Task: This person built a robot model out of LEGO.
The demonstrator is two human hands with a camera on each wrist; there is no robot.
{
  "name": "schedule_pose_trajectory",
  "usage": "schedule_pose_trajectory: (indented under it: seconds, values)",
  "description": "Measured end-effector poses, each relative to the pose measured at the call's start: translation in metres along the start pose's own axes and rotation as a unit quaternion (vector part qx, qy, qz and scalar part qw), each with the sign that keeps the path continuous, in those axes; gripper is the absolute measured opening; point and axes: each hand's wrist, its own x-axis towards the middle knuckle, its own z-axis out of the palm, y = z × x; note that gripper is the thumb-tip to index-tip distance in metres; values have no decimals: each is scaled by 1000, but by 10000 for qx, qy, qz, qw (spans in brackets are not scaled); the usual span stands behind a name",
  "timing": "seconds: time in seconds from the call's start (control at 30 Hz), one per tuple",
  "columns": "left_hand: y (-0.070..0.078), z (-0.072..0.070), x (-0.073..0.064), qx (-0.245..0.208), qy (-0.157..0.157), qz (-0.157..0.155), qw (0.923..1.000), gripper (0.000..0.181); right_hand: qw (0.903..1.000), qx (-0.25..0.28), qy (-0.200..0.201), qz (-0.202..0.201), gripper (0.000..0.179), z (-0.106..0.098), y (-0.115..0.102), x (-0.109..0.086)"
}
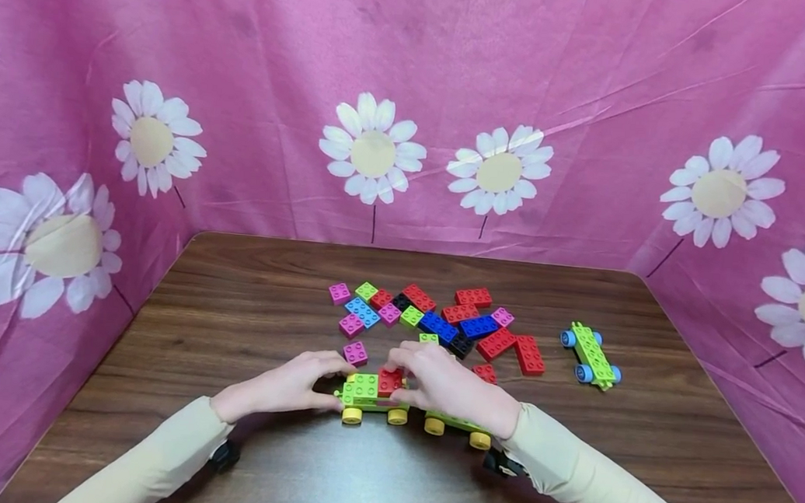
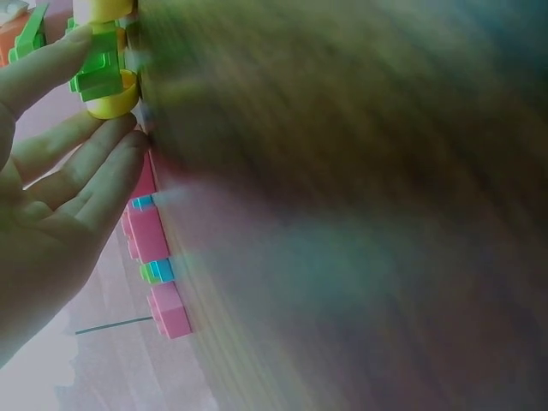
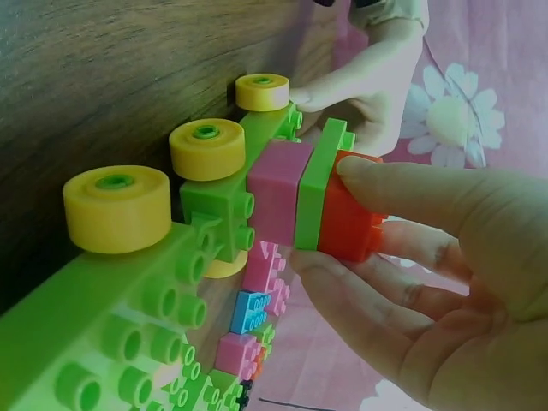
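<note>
A lime green wheeled base (image 1: pixel 376 407) with yellow wheels stands near the front of the table. My left hand (image 1: pixel 284 385) holds its left end, thumb on the near side and fingers at the far wheel. In the right wrist view, a pink brick (image 3: pixel 278 193) sits on this base with a lime green brick (image 3: pixel 315 190) across it. On top is a red brick (image 3: pixel 347 210), pinched between thumb and fingers of my right hand (image 1: pixel 453 380). Joined behind is a second lime green wheeled base (image 3: pixel 94 300), partly hidden under the right hand in the head view.
Beyond the hands lie several loose bricks, among them a pink brick (image 1: pixel 356 353), a light blue brick (image 1: pixel 362 312), a dark blue brick (image 1: pixel 438 327) and a red brick (image 1: pixel 529 355). A green base with blue wheels (image 1: pixel 591 356) stands apart at the right. Pink cloth (image 1: pixel 261 164) surrounds the table.
</note>
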Motion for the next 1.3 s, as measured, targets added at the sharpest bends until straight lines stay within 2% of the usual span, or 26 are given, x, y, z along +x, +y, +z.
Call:
schedule_pose_trajectory:
  seconds: [0.33, 0.67, 0.93, 1.13, 1.3]
  values:
    - [1, 1, -1, 58, 17, 46, 10000, 49, 9997, 110, 74, 203, 28, 2, 0, -4]
    - [2, 0, -3, 101, 24, 113, 9999, 54, 9995, 231, 230, -35, 28, 8, 5, -5]
    - [10, 8, -2, -22, 217, -284, 9994, 72, 9996, 156, 76, 235, 30, 6, 3, -5]
    - [13, 10, -1, 49, 321, -437, 9985, 68, 9995, 194, 208, 103, 32, 3, 5, -10]
    - [10, 5, -5, 285, 355, -568, 9973, 65, 9992, 180, 359, 92, 33, -3, 14, -24]
